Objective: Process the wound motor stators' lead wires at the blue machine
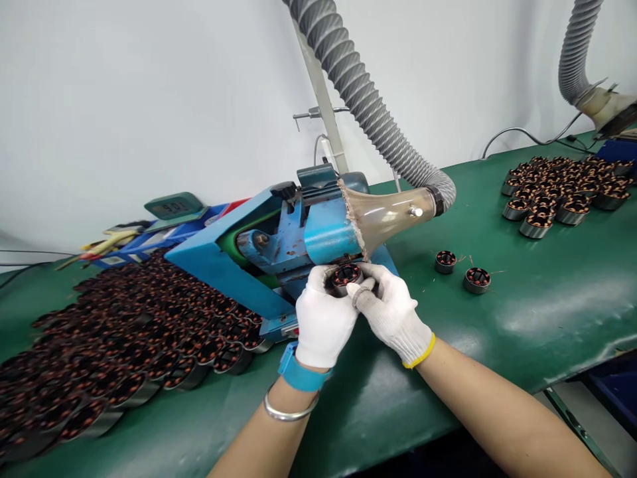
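Both my gloved hands are closed around one motor stator point(346, 277), a short metal ring with copper windings and a dark core. My left hand point(326, 318) grips its left side. On the right, the fingers and thumb of my right hand point(391, 302) pinch the ring. The stator is right at the front of a blue belt-driven machine point(331, 232), beneath its clear, dusty suction hood point(388, 216). Whether it touches the machine is hidden by my fingers. Two more stators, one smaller-looking point(445, 262) and one nearer point(478, 280), lie to the right with loose wire ends.
A large mass of stators point(149, 345) covers the left of the green table point(537, 318). Another group point(562, 189) stands at the back right. A ribbed grey hose point(368, 99) runs up from the hood. Blue bins point(149, 242) with tools sit behind the left pile.
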The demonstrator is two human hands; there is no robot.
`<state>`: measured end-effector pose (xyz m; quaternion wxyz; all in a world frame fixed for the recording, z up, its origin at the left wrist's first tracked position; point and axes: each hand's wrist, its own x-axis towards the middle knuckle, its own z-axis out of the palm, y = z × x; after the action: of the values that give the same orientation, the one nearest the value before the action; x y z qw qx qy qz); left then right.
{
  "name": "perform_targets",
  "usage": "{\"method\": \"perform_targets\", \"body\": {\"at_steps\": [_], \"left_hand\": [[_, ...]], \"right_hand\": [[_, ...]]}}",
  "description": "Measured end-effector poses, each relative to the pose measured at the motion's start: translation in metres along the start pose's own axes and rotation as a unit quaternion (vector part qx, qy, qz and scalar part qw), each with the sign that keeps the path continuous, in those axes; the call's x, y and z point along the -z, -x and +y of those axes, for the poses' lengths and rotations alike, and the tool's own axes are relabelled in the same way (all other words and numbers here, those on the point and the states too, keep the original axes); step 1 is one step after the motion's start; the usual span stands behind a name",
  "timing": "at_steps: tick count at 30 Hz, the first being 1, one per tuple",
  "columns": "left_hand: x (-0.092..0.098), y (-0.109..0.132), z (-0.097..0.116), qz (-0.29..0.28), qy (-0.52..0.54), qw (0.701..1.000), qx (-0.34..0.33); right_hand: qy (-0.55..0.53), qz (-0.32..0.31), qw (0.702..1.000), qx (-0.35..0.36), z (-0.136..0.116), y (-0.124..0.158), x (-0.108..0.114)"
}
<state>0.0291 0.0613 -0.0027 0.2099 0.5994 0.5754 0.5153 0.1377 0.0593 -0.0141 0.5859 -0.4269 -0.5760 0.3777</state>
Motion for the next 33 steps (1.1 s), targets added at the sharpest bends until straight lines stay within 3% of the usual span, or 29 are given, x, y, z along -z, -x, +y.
{"method": "perform_targets", "body": {"at_steps": [6,12,14,18,21,25,30,33], "left_hand": [[-0.004,-0.001,-0.003,0.02,-0.01,1.0,-0.005],[0.002,0.022,-0.018,0.059,0.011,0.997,-0.048],[0.003,0.03,-0.024,0.042,0.031,0.996,-0.079],[0.001,0.034,-0.029,-0.008,0.06,0.994,-0.094],[-0.001,0.033,-0.026,-0.021,0.065,0.995,-0.066],[-0.004,0.033,-0.018,0.032,0.075,0.996,-0.026],[-0.006,0.037,-0.012,-0.005,0.167,0.984,0.056],[-0.004,0.032,-0.007,-0.005,0.153,0.986,0.069]], "right_hand": [[-0.025,0.005,1.0,-0.012,0.004,0.0,-0.003],[-0.013,-0.039,0.999,0.019,-0.004,0.014,0.005],[-0.013,-0.059,0.997,0.047,-0.005,0.018,0.009],[-0.016,-0.034,0.996,0.075,-0.005,0.017,0.015],[-0.049,0.002,0.999,-0.019,-0.004,0.008,0.022],[-0.144,0.106,0.976,-0.127,-0.004,0.0,0.027],[-0.033,-0.054,0.993,-0.096,-0.01,0.012,0.012],[-0.01,-0.07,0.993,-0.092,-0.011,0.015,0.002]]}}
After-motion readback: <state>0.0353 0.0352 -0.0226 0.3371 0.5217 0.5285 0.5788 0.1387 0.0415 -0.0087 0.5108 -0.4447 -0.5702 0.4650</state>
